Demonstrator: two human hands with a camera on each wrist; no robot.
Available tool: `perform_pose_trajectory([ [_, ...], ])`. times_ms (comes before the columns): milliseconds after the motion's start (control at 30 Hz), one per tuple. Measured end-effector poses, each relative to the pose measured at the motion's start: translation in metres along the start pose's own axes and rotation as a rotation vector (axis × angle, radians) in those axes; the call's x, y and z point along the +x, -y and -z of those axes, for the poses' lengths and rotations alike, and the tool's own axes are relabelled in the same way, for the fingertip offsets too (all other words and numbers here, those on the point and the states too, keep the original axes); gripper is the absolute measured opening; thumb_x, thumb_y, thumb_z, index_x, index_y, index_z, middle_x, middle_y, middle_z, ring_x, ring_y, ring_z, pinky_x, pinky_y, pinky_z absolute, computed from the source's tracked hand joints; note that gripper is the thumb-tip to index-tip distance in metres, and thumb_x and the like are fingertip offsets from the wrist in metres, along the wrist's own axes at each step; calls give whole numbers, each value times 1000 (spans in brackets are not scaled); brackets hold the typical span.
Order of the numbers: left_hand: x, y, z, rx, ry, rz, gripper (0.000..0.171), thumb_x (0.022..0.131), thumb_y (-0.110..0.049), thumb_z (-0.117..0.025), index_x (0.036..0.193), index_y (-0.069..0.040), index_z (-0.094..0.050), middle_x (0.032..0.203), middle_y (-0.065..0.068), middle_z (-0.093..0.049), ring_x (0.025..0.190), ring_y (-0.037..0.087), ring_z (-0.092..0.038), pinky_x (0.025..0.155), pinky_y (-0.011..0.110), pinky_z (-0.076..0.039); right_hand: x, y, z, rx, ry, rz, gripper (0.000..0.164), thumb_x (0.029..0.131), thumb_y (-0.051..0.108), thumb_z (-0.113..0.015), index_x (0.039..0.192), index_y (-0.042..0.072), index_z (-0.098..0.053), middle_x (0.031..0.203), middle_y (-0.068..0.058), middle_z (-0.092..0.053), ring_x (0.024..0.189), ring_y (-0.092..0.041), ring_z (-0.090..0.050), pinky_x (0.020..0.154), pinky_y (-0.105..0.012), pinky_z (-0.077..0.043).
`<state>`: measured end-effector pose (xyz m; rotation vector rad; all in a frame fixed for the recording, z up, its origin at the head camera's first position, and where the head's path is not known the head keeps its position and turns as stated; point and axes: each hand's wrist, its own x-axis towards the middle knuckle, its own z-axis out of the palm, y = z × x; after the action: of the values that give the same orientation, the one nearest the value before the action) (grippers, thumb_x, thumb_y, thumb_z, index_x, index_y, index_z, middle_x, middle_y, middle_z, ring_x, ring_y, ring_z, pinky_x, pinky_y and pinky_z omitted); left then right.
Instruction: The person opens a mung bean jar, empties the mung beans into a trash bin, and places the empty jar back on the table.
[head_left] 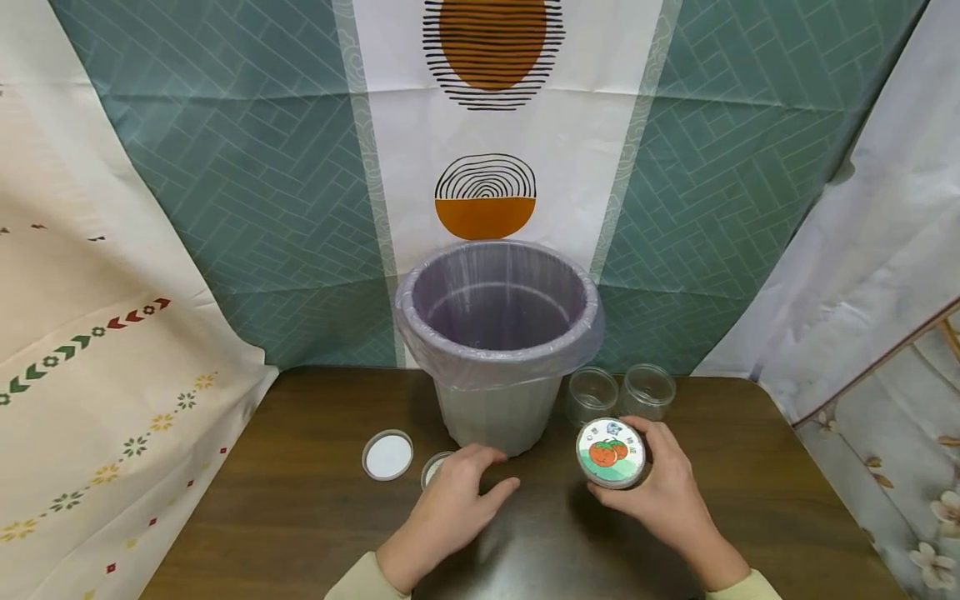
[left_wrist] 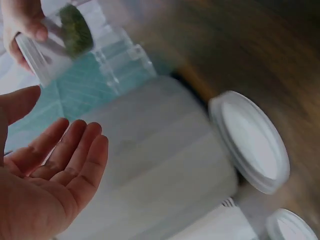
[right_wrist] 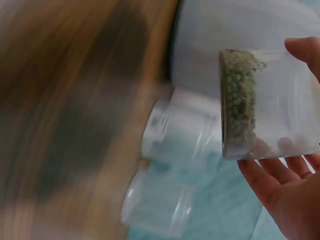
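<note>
My right hand (head_left: 666, 483) grips a clear plastic jar (right_wrist: 280, 105) by its sides. Its lid (head_left: 611, 452) carries a picture of orange fruit. A layer of small green beans (right_wrist: 240, 102) lies at the jar's bottom, as the right wrist view shows. Above the table, my left hand (head_left: 459, 500) is spread with thumb and fingers apart, holding nothing. It partly covers one lid (head_left: 430, 468) on the table. Another lid (head_left: 388, 456) with a white face lies farther left.
A bin (head_left: 491, 412) lined with a purple plastic bag stands at the back of the brown table (head_left: 300, 508). Two open clear jars (head_left: 592, 390) stand to its right. A patterned cloth (head_left: 300, 167) hangs behind.
</note>
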<state>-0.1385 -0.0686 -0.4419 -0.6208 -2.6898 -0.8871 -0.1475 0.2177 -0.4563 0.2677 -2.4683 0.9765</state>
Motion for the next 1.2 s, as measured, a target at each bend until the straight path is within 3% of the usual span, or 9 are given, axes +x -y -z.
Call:
perform_pose_trajectory([
  [200,3,-20,-1,-72,15,-47,60,81,-61,-59,122,-17,-59,119,-7,-61,111,9,-58,91,32,-51,-2,27,-17,56,114,95,92,50,53,-86,128,25,-48,110,16,-51,97,1,-51,81,-18,-48],
  [333,7,-25,-4,-84,3,-94,67,77,-64,-61,125,-18,-57,121,-8,-59,113,7,-56,93,31,-50,-3,36,-26,68,167,129,92,50,42,-89,129,24,-47,114,15,-50,98,0,-53,82,-24,-51],
  [467,10,-28,-8,-105,10,-119,67,74,-63,-65,126,-21,-55,120,-10,-58,111,5,-54,91,26,-50,-6,41,-33,82,194,159,93,47,33,-90,129,23,-47,117,15,-49,99,-1,-53,83,-23,-50],
  [800,10,-29,-12,-62,-1,-103,85,66,-65,-71,131,-15,-52,121,-8,-58,103,5,-58,83,23,-52,-12,50,-42,89,162,206,94,47,34,-90,130,21,-48,118,14,-50,99,-2,-54,85,-21,-50],
  [967,13,-27,-9,-100,-42,-128,81,66,-61,-73,127,-12,-55,115,-6,-61,95,5,-61,78,20,-52,-14,51,-41,146,175,162,94,52,35,-89,134,23,-45,125,13,-51,107,-4,-56,89,-22,-49],
  [1100,11,-26,-7,-158,-51,-152,78,67,-59,-74,126,-10,-56,116,-4,-62,95,5,-62,78,18,-52,-17,48,-38,233,234,103,92,59,45,-85,138,29,-41,128,14,-53,110,-4,-57,88,-30,-52],
  [1200,10,-25,-7,-191,-66,-189,78,67,-58,-74,125,-9,-56,117,-5,-62,97,5,-62,79,17,-53,-20,45,-36,253,257,110,89,62,49,-82,138,29,-41,130,12,-55,113,-6,-57,89,-33,-52],
])
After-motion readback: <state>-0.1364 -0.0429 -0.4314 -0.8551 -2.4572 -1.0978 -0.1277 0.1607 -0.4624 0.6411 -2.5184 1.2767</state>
